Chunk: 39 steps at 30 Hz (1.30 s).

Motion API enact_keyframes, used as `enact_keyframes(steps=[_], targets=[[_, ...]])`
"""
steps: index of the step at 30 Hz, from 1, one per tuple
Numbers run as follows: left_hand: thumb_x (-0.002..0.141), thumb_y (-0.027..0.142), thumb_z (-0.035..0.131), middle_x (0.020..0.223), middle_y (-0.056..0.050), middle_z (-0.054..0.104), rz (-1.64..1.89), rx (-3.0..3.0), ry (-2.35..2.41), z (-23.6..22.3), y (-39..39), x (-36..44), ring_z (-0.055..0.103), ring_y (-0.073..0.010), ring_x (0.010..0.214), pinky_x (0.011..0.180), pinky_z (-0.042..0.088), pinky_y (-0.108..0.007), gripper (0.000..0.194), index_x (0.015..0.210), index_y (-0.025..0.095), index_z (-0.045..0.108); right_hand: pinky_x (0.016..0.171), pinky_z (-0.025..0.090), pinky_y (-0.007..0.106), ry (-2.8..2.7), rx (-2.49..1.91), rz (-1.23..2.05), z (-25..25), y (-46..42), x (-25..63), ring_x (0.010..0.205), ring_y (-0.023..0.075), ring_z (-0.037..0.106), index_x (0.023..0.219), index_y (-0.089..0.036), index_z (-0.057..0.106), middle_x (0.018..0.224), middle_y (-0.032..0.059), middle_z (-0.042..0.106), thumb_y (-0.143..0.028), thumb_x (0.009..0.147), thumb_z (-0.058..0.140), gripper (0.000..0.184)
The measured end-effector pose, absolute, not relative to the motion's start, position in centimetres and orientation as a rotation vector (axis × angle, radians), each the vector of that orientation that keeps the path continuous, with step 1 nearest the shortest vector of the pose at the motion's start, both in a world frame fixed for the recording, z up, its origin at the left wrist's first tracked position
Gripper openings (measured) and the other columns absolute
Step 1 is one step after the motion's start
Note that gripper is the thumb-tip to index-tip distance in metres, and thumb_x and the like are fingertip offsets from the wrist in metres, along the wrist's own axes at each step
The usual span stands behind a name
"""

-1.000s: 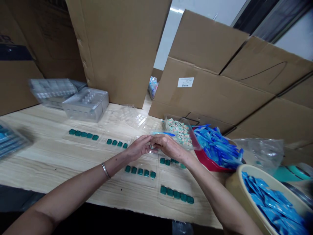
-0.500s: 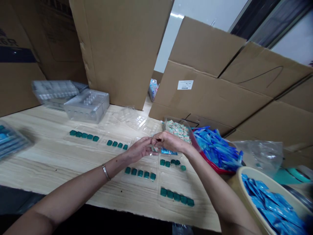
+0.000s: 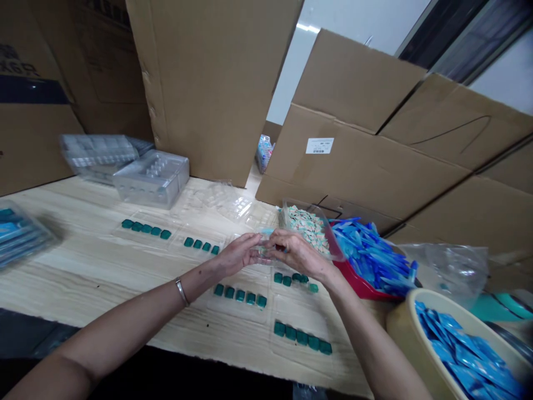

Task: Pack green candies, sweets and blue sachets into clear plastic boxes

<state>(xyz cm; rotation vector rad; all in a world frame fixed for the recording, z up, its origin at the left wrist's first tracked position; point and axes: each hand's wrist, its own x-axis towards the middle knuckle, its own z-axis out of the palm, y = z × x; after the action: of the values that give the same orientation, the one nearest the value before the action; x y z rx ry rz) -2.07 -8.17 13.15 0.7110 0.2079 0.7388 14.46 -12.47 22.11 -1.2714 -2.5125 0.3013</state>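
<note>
My left hand [image 3: 241, 254] has thumb and fingers closed on the edge of a small clear plastic piece [image 3: 264, 253] above the table's middle. Facing it, my right hand [image 3: 295, 253] bends its fingers in a pinch at the piece's right side; what the fingertips hold is too small to make out. Below the hands lie clear trays with rows of dark green blocks: one row [image 3: 240, 295] under my left wrist, a second [image 3: 291, 279] under my right hand. Just behind my right hand stands a clear bin of small printed packets [image 3: 308, 225].
A red basin [image 3: 358, 283] heaped with blue wrapped sticks [image 3: 368, 250] and a cream tub [image 3: 400, 322] of blue sachets stand on the right. Stacked clear trays [image 3: 152, 178] sit back left, filled packs [image 3: 20, 236] at far left. Cardboard sheets [image 3: 216, 83] wall the back.
My right hand has shifted slightly right and its fingers have loosened from a tighter curl. More of the clear piece shows between the hands. My left hand has hardly moved.
</note>
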Motion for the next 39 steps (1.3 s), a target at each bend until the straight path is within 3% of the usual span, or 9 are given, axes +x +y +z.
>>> enact_keyframes(steps=[7,16,22,30,34,39], targets=[[0.084,0.021,0.06,0.094,-0.008,0.066,0.735,0.67,0.264,13.0,-7.9,-2.0,0.065,-0.0164,0.078,0.076,0.053,-0.035,0.013,0.092,0.012,0.065,0.068,0.045,0.025,-2.564,-1.281,0.027,20.5,-13.5,13.9,0.079,0.0151,0.056,0.081,-0.015,0.063,0.084,0.0067,0.06,-0.021,0.092,0.047,0.02],[0.084,0.02,0.06,0.089,-0.007,0.066,0.714,0.651,0.268,13.1,-7.8,-2.0,0.064,-0.0142,0.073,0.071,0.051,-0.03,0.011,0.09,0.013,0.065,0.078,0.05,0.033,-2.598,-1.115,-0.358,19.6,-14.1,13.6,0.09,0.0205,0.058,0.093,-0.014,0.062,0.096,0.0105,0.065,-0.017,0.092,0.044,0.018],[0.084,0.019,0.059,0.09,-0.007,0.066,0.739,0.67,0.268,13.5,-7.9,-2.0,0.063,-0.0135,0.073,0.068,0.053,-0.027,0.01,0.087,0.012,0.065,0.083,0.047,0.035,-2.694,-1.194,-0.231,20.5,-14.6,13.1,0.095,0.0206,0.055,0.095,-0.013,0.063,0.097,0.0107,0.064,-0.013,0.092,0.042,0.021],[0.085,0.016,0.057,0.092,-0.009,0.069,0.705,0.724,0.386,14.2,-7.9,-2.6,0.064,-0.013,0.069,0.058,0.053,-0.022,0.013,0.093,0.01,0.065,0.084,0.042,0.037,-2.46,-1.323,-0.16,19.8,-16.3,11.5,0.095,0.0202,0.055,0.099,-0.016,0.064,0.095,0.0089,0.066,-0.025,0.095,0.041,0.025],[0.086,0.016,0.055,0.105,-0.012,0.068,0.718,0.791,0.464,14.8,-7.3,-2.7,0.067,-0.0193,0.082,0.073,0.057,-0.033,0.015,0.097,0.011,0.064,0.087,0.043,0.031,-2.179,-1.294,-0.048,19.9,-15.1,15.1,0.098,0.0163,0.058,0.104,-0.018,0.063,0.101,0.006,0.068,-0.022,0.093,0.045,0.022],[0.087,0.018,0.054,0.111,-0.014,0.067,0.746,0.853,0.601,15.3,-6.1,-3.4,0.068,-0.0243,0.09,0.078,0.057,-0.038,0.017,0.098,0.01,0.064,0.072,0.042,0.024,-1.932,-1.854,-0.049,20.3,-11.0,23.8,0.081,0.0165,0.062,0.082,-0.014,0.069,0.084,0.0073,0.07,-0.012,0.082,0.055,0.014]])
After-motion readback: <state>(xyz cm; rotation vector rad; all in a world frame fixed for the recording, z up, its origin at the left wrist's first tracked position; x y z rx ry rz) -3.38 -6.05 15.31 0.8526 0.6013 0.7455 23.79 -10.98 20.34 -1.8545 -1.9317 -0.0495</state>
